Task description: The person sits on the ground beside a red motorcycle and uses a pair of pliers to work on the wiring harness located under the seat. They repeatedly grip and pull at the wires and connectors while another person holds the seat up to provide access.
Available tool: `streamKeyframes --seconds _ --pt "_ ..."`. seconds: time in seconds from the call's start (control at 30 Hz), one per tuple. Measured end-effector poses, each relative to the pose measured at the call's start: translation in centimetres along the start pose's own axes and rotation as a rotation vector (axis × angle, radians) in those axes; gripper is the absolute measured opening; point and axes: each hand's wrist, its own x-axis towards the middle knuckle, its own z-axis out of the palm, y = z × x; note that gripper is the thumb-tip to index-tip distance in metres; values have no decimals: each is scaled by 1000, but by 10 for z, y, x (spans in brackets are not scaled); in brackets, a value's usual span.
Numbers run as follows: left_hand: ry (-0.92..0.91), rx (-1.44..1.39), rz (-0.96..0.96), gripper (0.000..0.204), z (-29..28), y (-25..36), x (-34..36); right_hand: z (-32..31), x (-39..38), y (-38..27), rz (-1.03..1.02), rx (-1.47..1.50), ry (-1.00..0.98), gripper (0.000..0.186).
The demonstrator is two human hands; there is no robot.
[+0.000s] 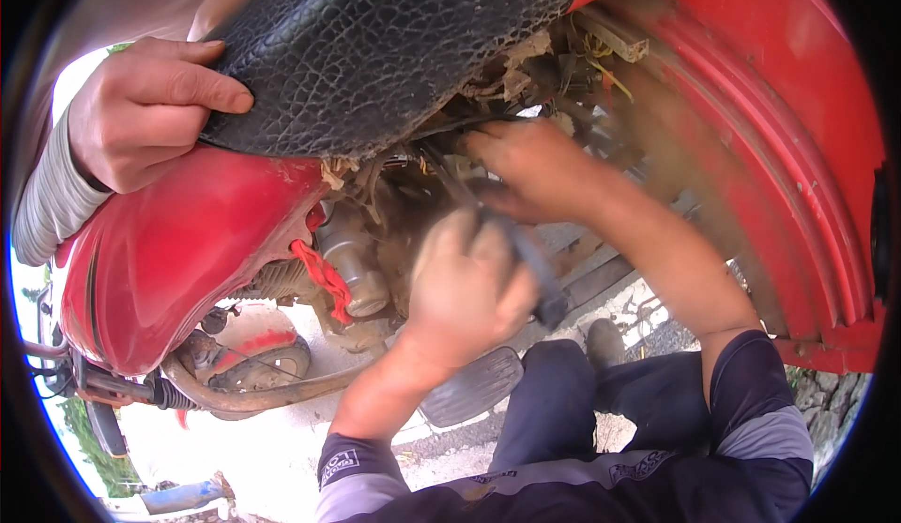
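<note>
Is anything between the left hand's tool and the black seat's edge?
Nothing visible blocks the tool in the left hand: its shaft runs up toward the lower edge of the black seat. The right hand sits close by on the right. Blur and shadow hide the tip, so contact can't be told.

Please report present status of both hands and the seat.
Left hand closed on blurred dark tool. Right hand near black seat, grip unclear. Seat blocks some view, another person's hand on its edge.

Down we look from the wearer's head; one wide fisheye, close above left hand (472,281) and right hand (532,168); ground (282,448) farther below.
</note>
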Motion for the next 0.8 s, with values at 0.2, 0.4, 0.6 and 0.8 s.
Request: streamKeyframes --seconds 0.2,0.4,0.6,0.8 --pt "192 -81 -233 17 -60 9 -57 7 -7 7 20 68 33 40" --pt "358 -1150 -709 26 -93 42 -130 10 -10 17 -83 98 58 45" --pt "363 -1458 -701 35 -109 49 -163 9 -7 19 -49 292 7 45" --pt "194 -1226 -601 27 -100 -12 -155 11 -9 21 116 405 -66 53"
